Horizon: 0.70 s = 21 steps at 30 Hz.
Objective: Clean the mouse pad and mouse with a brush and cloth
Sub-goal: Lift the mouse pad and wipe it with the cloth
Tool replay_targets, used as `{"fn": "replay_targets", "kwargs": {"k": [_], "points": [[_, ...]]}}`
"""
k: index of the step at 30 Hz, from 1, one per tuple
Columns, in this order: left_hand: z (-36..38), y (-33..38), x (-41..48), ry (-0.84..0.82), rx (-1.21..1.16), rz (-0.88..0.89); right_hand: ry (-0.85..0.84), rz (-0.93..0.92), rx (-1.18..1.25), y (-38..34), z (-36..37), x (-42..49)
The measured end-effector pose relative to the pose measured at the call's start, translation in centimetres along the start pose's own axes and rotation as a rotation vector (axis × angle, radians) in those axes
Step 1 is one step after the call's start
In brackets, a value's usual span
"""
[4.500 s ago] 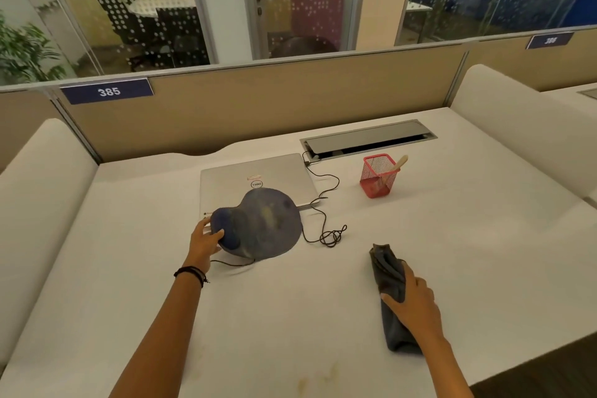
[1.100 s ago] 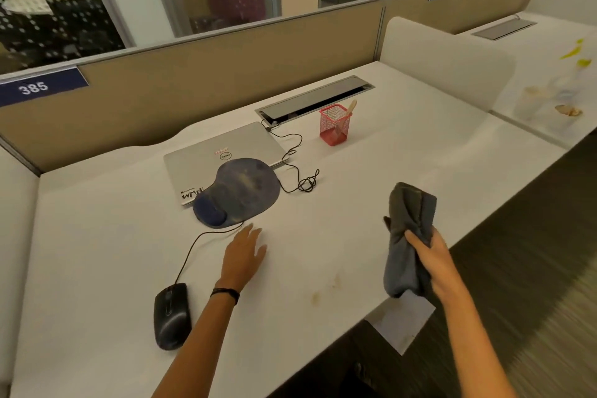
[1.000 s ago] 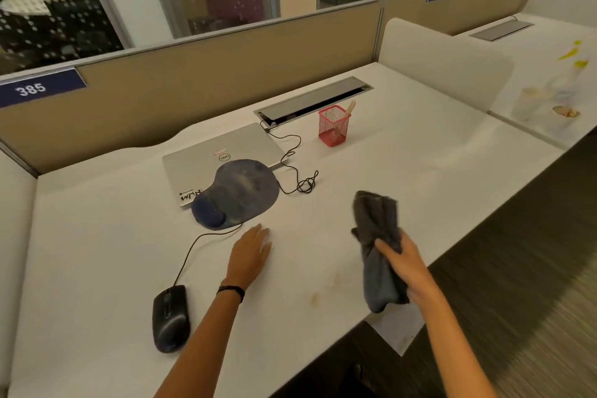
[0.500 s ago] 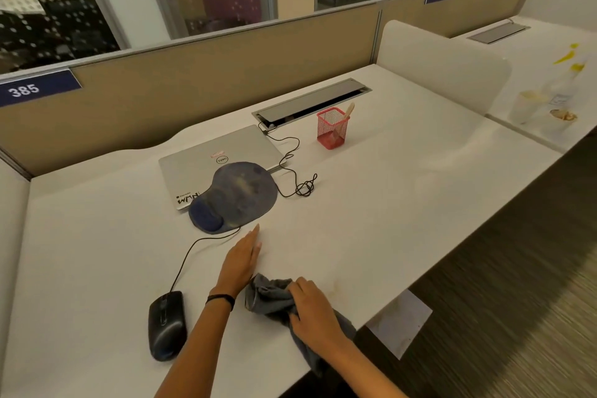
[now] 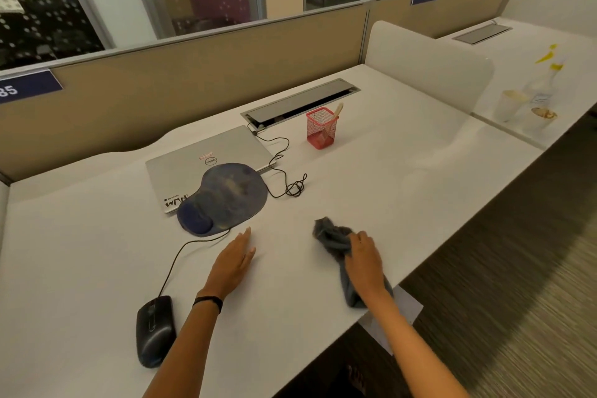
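**A:** Entry one, the hands?
**B:** Left hand (image 5: 234, 263): flat on the white desk (image 5: 403, 178), fingers straight and together, holding nothing, with a black band at the wrist. Right hand (image 5: 365, 263): fingers curled over the grey cloth (image 5: 332, 239), gripping it down against the desk near the front edge.

**A:** Entry two, the cloth?
**B:** Bunched ahead of the knuckles. Its tail runs back under the palm to the desk's edge.

**A:** Mouse pad?
**B:** Mouse pad (image 5: 226, 197): blue, with a wrist rest. It lies partly on the closed silver laptop (image 5: 200, 155) and partly on the desk, beyond the left hand and apart from it.

**A:** Mouse?
**B:** Mouse (image 5: 154, 331): black, on the desk just left of the left forearm. Its cable (image 5: 176, 263) runs up to the pad's near edge.

**A:** Brush?
**B:** A pale wooden handle (image 5: 338, 109) stands in the red mesh cup (image 5: 319, 134) beyond the laptop. It is probably the brush, but the bristles are hidden, so I cannot say for certain.
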<state>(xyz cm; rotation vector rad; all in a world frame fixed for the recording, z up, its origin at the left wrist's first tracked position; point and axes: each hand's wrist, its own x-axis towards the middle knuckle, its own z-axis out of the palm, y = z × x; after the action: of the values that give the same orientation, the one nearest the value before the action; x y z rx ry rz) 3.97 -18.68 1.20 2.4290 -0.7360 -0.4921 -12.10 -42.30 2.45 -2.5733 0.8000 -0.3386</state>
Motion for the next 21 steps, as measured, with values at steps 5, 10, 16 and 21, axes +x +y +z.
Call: {"fn": "replay_targets", "kwargs": {"k": [5, 10, 16, 21], "points": [[-0.3, -0.1, 0.1, -0.049, 0.0, -0.016, 0.132, 0.243, 0.003, 6.3, -3.5, 3.3], [-0.4, 0.0, 0.1, -0.039, 0.007, -0.013, 0.279, 0.506, 0.092, 10.9, -6.2, 3.9], [-0.2, 0.2, 0.0, -0.003, 0.021, 0.004, 0.392, 0.717, 0.048, 13.5, -8.4, 2.2], [0.2, 0.8, 0.0, 0.068, 0.013, -0.007, 0.445, 0.613, 0.464, 12.7, -8.7, 0.3]]}}
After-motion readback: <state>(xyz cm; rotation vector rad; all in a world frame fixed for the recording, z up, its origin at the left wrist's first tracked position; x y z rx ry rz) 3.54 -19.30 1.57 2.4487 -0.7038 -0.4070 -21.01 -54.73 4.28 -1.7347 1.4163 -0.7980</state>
